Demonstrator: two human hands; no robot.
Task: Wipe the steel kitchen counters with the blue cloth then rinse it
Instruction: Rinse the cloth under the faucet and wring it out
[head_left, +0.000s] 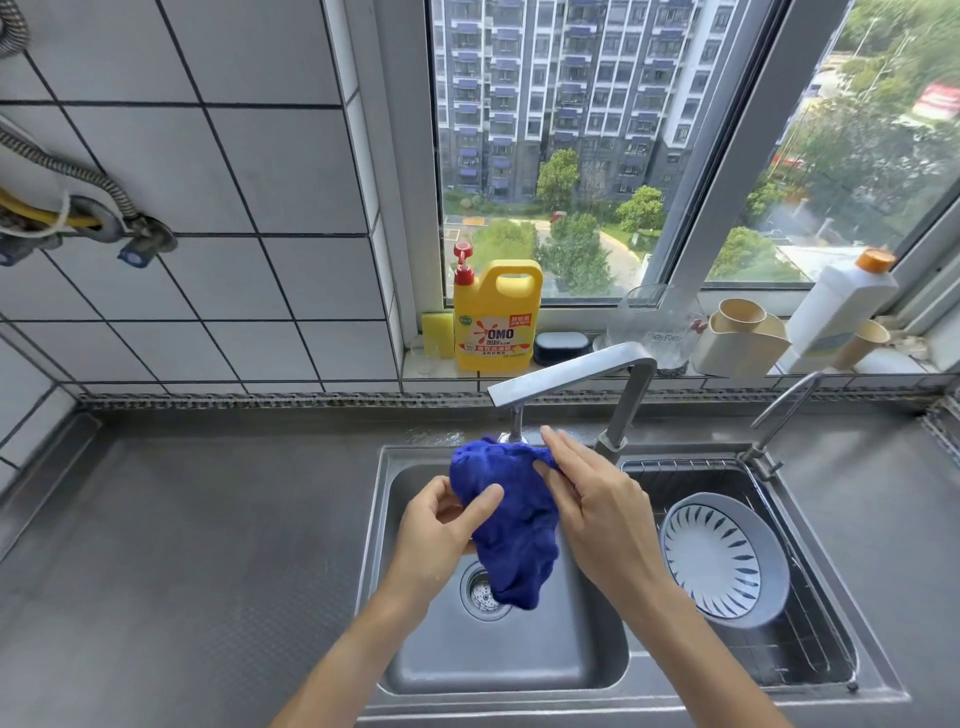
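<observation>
Cloth (511, 525) hangs bunched over the sink (519, 660) at frame centre, just under the tap (566, 379). Left hand (441, 530) pinches its left edge, thumb across the fabric — right hand (597, 509) holds the upper right corner, forefinger straight. Steel bench (182, 545) spreads lower left.

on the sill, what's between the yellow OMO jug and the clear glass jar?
A dark, rounded lidded box sits on the sill between the yellow OMO jug and the clear glass jar, seen in the head view.
</observation>
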